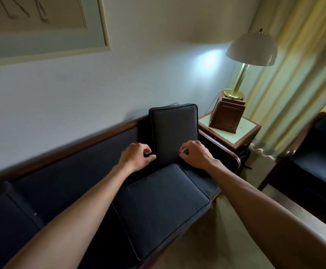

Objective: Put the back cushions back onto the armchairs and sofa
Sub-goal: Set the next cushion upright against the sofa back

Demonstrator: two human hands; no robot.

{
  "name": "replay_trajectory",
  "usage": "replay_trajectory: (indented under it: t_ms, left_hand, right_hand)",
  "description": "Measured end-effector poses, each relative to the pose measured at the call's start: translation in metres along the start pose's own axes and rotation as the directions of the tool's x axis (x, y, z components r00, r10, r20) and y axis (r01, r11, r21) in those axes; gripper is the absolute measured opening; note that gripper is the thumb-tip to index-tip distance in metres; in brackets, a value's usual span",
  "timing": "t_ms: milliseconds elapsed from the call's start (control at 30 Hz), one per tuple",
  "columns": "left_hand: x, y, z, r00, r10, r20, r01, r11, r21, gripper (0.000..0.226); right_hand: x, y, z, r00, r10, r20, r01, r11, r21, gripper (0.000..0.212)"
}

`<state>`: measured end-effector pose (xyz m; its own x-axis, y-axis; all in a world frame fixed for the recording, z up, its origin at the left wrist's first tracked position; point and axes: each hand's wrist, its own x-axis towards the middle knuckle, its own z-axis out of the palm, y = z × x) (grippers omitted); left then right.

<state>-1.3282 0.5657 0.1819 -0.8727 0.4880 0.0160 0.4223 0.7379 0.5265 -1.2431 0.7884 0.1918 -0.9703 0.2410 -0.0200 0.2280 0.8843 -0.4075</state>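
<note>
A dark back cushion (174, 133) stands upright at the right end of the sofa, leaning on the wood-trimmed backrest (80, 162), its lower edge behind the seat cushion (158, 206). My left hand (137, 158) is at the cushion's lower left edge, thumb tip touching the piping. My right hand (195, 154) hovers over its lower right face. The fingers of both hands are loosely curled and grip nothing. The rest of the sofa back to the left shows no back cushion.
A side table (243, 136) right of the sofa carries a wooden box (226, 115) and a lit brass lamp (251, 49). A dark armchair (317, 162) stands at the far right before a yellow curtain (294, 74). A framed picture (42, 26) hangs above.
</note>
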Motion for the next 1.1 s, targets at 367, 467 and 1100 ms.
replay_trajectory:
  t_ms: [367,467,1100]
  left_hand:
    - [0.006,-0.081,0.182,0.907,-0.32,0.273,0.33,0.944,0.009,0.034]
    - [0.001,-0.111,0.23,0.87,-0.394,0.296,0.387,0.918,0.084,0.036]
    - [-0.049,-0.177,0.413,0.319,-0.945,0.073,0.945,0.311,-0.101,0.113]
  right_hand:
    - [0.033,0.128,0.144,0.933,0.213,0.292,-0.209,0.977,-0.046,0.02]
    - [0.04,0.166,0.191,0.896,0.23,0.38,-0.217,0.973,-0.077,0.023]
    - [0.06,0.34,0.357,0.795,0.489,0.358,-0.496,0.865,-0.08,0.103]
